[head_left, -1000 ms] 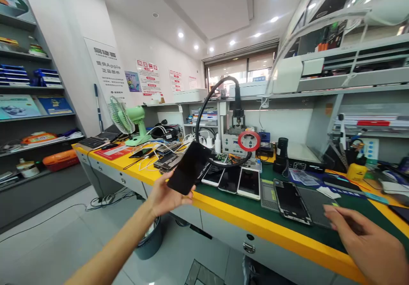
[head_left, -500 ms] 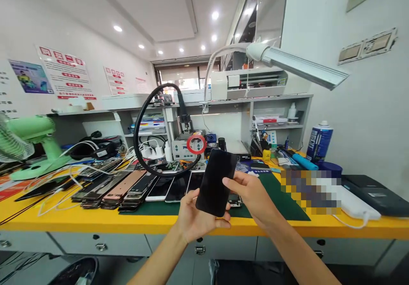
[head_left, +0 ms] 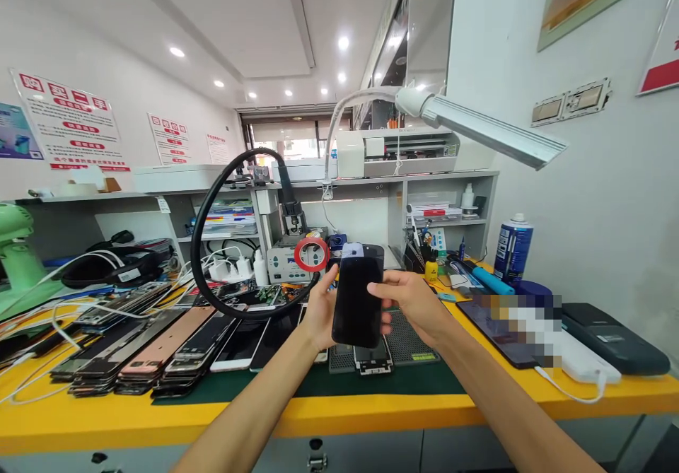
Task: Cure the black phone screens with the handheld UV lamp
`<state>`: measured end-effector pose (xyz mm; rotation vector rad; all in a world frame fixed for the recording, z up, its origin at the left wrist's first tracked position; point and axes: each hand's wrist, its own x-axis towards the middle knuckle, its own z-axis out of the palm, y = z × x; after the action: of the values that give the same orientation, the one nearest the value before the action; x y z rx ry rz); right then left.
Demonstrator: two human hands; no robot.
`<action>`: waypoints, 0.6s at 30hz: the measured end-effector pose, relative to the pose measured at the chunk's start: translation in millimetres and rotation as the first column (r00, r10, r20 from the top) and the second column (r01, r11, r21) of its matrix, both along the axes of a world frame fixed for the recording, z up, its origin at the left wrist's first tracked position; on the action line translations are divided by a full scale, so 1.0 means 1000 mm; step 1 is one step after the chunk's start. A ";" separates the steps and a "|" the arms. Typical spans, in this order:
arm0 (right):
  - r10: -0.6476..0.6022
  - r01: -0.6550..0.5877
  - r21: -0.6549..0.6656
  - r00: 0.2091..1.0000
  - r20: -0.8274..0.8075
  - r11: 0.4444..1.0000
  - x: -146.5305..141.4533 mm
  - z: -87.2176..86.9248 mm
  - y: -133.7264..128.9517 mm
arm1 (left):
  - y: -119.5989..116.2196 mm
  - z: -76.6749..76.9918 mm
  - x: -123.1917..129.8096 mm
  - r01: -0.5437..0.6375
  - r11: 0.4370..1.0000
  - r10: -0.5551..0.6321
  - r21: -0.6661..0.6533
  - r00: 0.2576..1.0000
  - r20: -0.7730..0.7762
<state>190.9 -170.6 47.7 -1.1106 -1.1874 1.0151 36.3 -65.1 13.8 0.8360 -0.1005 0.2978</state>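
Note:
A black smartphone (head_left: 358, 307), glassy face toward me, is held upright and slightly tilted in both hands. My left hand (head_left: 319, 315) is closed around its left edge, the thumb along the side and fingers behind it. On the other side, my right hand (head_left: 411, 305) grips the right edge, with the thumb on the glass and the other fingers behind. A pale reflection shows at the phone's top. Below it lies an opened phone part (head_left: 374, 361), partly hidden by the phone, on a grey perforated pad (head_left: 411, 339) and a dark green mat (head_left: 435, 381).
Stacks of phone screens (head_left: 164, 342) spread over the yellow bench (head_left: 238, 416) at left. Behind, a black hose (head_left: 197, 247) loops near a red tape roll (head_left: 311, 254). A lamp (head_left: 488, 126) hangs above. A blue spray can (head_left: 513, 250) and a tablet (head_left: 493, 331) are at right.
My view has turned right and tilted up a little. The phone now stands more upright, and the left hand has shifted from beneath it to its left side. More of the pad below shows.

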 end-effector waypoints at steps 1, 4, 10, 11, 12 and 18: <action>0.004 -0.004 0.004 1.000 0.011 1.000 0.002 0.001 0.003 | 0.002 0.004 0.002 0.015 1.000 -0.015 0.016 1.000 0.010; 0.007 -0.007 0.008 0.999 0.035 1.000 0.008 0.003 0.014 | 0.008 0.013 0.005 0.039 0.998 -0.040 0.052 0.999 0.012; 0.014 -0.014 -0.019 1.000 0.027 1.000 0.011 -0.004 0.039 | 0.026 0.010 0.009 0.013 1.000 -0.013 -0.002 1.000 -0.026; 0.014 -0.014 -0.024 1.000 0.028 1.000 0.011 -0.006 0.044 | 0.028 0.009 0.010 0.006 1.000 -0.007 -0.016 1.000 -0.024; 0.014 -0.013 -0.028 0.999 0.030 1.000 0.011 -0.008 0.048 | 0.030 0.007 0.011 -0.002 1.000 0.001 -0.027 1.000 -0.023; 0.017 -0.014 -0.033 0.997 0.073 0.999 0.005 -0.010 0.060 | 0.034 0.000 0.010 -0.089 0.995 0.086 -0.051 0.995 -0.055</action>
<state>196.0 -110.4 38.0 -1.1740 -1.2436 1.0160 46.4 -30.9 13.9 0.7960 -0.0066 0.3588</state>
